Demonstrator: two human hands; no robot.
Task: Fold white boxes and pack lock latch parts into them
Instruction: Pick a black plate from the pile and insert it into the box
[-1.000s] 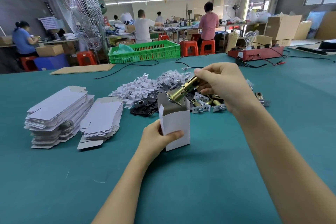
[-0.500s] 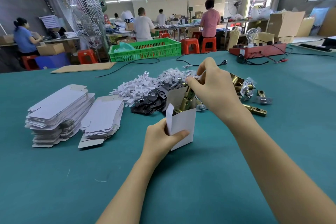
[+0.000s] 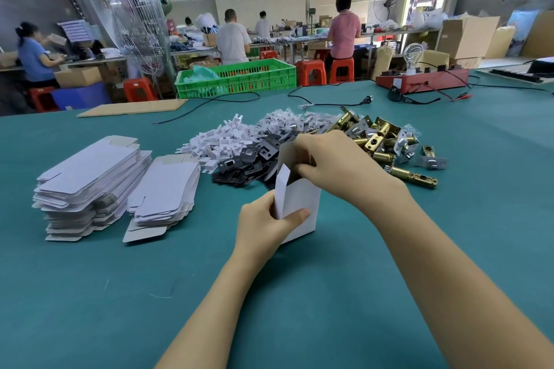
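A small white box (image 3: 301, 204) stands upright on the teal table (image 3: 299, 293) with its top flaps open. My left hand (image 3: 263, 225) grips its left side, thumb across the front face. My right hand (image 3: 335, 165) is at the open top with curled fingers and thumb reaching into the mouth; what they hold is hidden. No latch shows at the box. Just behind lie a heap of brass lock latches (image 3: 377, 141), a pile of black plates (image 3: 245, 165) and white plastic pieces (image 3: 221, 141).
Two stacks of flat white box blanks (image 3: 90, 177) (image 3: 165, 189) sit at the left. One brass latch (image 3: 413, 178) lies apart at the right. Farther back are a green crate (image 3: 236, 78), a cardboard sheet (image 3: 135, 107), a red device (image 3: 419, 81) and black cables (image 3: 329, 103). People work at distant benches.
My right hand has come down from above the box to its open top. The brass latch it held, tilted into the opening, is no longer visible. My left hand keeps its hold on the box.
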